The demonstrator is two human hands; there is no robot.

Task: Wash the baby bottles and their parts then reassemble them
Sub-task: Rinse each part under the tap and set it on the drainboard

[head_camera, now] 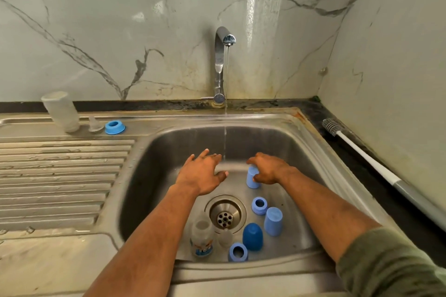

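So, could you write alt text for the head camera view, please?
A person's right hand grips a light blue cap in a steel sink under a running tap, left hand open beside it. More blue caps, rings and a clear bottle lie near the drain.

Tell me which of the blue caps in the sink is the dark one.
The dome-shaped cap near the front of the sink, just right of the drain. The other caps are pale blue.

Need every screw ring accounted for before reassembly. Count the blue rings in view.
3. One ring on the drainboard's back edge, one in the sink right of the drain, one at the near wall. Arms may hide others.
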